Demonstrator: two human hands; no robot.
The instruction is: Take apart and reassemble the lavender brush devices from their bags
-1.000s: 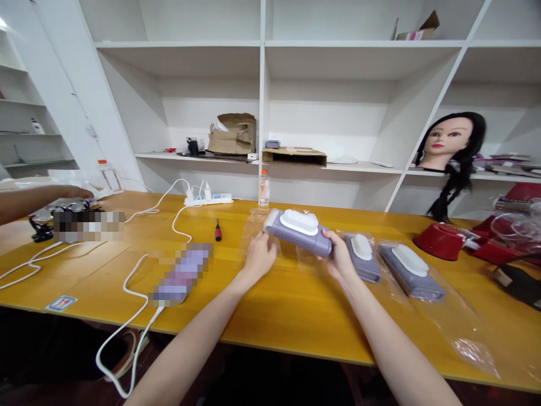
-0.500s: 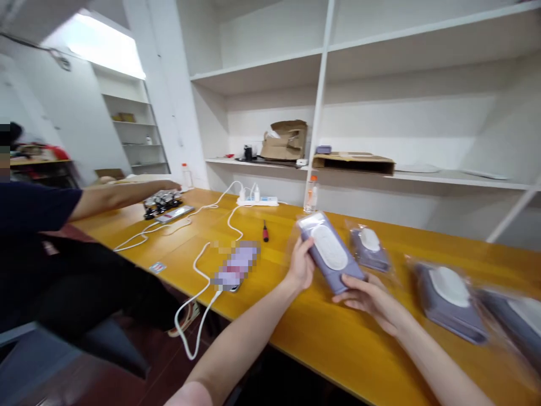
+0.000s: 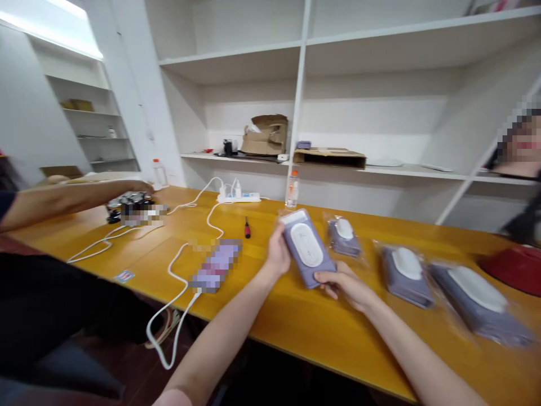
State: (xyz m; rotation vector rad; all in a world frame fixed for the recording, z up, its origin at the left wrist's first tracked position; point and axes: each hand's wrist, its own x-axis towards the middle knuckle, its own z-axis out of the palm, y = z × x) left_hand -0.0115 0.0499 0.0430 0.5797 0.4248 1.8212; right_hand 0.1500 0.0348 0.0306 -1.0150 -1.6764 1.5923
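A purple packet with a white oval piece (image 3: 307, 246) on its face is held tilted above the table. My left hand (image 3: 279, 251) is closed round its left edge. My right hand (image 3: 344, 283) grips the lower right corner, thumb on the front. To the right lie similar purple packets in clear plastic bags: a small one (image 3: 344, 237), a larger one (image 3: 407, 274) and another (image 3: 482, 301) farthest right. Left of my hands rests a phone (image 3: 217, 265) with a white cable plugged into it, its screen blurred out.
A red and black screwdriver (image 3: 247, 228), a power strip (image 3: 239, 197) and a clear bottle with orange cap (image 3: 292, 190) stand or lie on the wooden table (image 3: 270, 316). White cables loop at left, near another person's arm (image 3: 76, 202). Another person and a red object (image 3: 513, 268) appear at right.
The view has swung to the right, bringing a person and a red object in at the right edge. Both my hands still hold the purple packet, now turned slightly more upright.
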